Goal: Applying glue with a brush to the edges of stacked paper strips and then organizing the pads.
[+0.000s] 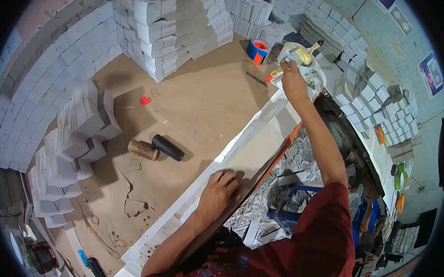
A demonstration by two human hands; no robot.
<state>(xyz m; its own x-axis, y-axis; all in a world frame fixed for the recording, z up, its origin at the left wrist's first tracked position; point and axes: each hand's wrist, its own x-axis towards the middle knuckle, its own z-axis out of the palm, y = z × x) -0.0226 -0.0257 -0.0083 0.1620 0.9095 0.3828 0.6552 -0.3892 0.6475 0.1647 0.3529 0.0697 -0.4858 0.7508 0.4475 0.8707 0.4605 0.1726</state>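
While the left hand (219, 192) rested palm down with bent fingers on a long pale strip (254, 140) just below the centre of the frame, the right hand (292, 78) hung over the near side of a white tub (322, 73) at the upper right, its fingertips drawn close together. Just beside them, across the tub, lay a brush (314, 47), its handle angled toward the upper right. I judged the brush light, stiff in the handle and slippery if wet, best held mid-handle, away from the bristles. The strip looked easy to crease, better suited to a flat palm than a pinch. A small bluish thing (287, 59) showed at the right fingertips, perhaps part of a tool, but I could not tell whether they gripped it. Anything beneath the left fingers was hidden, the tub's contents were hard to make out, and the left forearm (172, 248) covered part of the strip.
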